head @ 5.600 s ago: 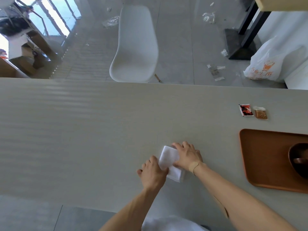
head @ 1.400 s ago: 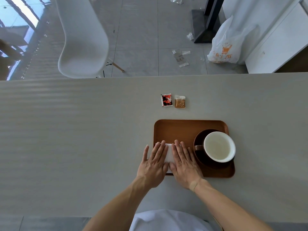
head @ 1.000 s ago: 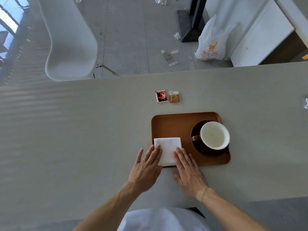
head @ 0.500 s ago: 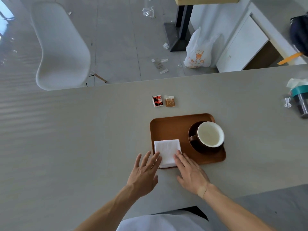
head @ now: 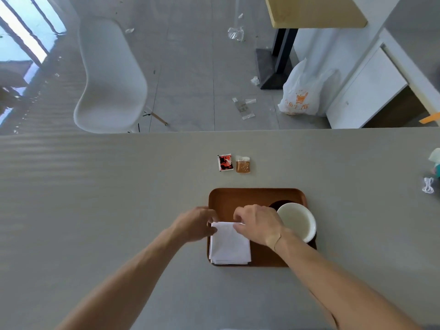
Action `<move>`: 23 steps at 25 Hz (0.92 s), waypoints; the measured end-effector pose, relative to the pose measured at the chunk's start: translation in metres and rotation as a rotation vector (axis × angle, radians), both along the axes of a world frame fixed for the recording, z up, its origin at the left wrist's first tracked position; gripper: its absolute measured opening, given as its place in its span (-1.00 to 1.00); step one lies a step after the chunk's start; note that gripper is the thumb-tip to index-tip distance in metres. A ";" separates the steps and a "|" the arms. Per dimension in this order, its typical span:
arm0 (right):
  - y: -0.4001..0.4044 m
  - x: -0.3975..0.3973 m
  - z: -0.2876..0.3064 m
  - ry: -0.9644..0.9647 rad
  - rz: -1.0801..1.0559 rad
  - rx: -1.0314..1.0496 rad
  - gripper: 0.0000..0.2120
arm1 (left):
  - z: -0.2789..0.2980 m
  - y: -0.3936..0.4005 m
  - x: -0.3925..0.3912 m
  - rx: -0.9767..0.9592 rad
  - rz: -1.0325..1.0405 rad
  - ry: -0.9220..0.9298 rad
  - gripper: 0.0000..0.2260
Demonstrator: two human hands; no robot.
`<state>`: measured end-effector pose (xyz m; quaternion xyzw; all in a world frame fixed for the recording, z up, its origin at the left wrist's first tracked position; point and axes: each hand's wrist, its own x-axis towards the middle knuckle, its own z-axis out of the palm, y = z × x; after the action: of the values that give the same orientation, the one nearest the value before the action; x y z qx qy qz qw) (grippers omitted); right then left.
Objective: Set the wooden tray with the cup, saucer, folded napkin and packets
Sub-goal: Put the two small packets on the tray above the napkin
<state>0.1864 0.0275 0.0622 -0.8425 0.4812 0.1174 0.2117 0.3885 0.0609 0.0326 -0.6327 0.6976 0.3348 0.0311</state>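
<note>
The wooden tray lies on the grey table. A folded white napkin rests on its left side, reaching the near rim. My left hand pinches the napkin's far left corner, and my right hand pinches its far right corner. On the tray's right side stands the white cup on a dark saucer, mostly hidden by the cup and my right hand. Beyond the tray lie a red-and-black packet and a brown packet, side by side on the table.
A white chair stands past the table's far edge. At the right edge of the table sit a teal-and-white object and a white coiled cord. A white plastic bag is on the floor.
Both hands left the table in front of the tray and moved forward to the napkin's far corners, fingers now curled on it. The napkin stays on the tray's left side.
</note>
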 end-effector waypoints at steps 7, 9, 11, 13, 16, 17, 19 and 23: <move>-0.127 -0.018 0.004 0.115 -0.160 0.105 -0.71 | 0.012 -0.104 0.027 0.150 0.058 -0.127 -0.67; -0.153 -0.019 -0.001 0.154 -0.150 0.095 -0.69 | 0.009 -0.131 0.031 0.154 0.080 -0.145 -0.64; -0.174 -0.019 -0.008 0.181 -0.141 0.095 -0.67 | 0.006 -0.155 0.030 0.140 0.099 -0.143 -0.62; -0.193 -0.016 -0.015 0.184 -0.152 0.102 -0.62 | 0.001 -0.177 0.028 0.109 0.119 -0.148 -0.59; -0.214 -0.006 -0.027 0.160 -0.159 0.096 -0.55 | -0.006 -0.205 0.022 0.101 0.116 -0.183 -0.49; -0.219 -0.002 -0.031 0.148 -0.155 0.097 -0.51 | -0.009 -0.212 0.019 0.110 0.111 -0.197 -0.46; -0.226 0.007 -0.039 0.115 -0.160 0.121 -0.41 | -0.017 -0.223 0.014 0.083 0.113 -0.219 -0.43; -0.218 0.018 -0.061 0.113 -0.196 0.057 -0.40 | -0.034 -0.227 -0.004 -0.084 0.085 -0.253 -0.49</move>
<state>0.2047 -0.1909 0.0015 -0.7771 0.5689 0.1572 0.2186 0.3842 -0.1659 -0.0017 -0.6997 0.6739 0.2241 0.0781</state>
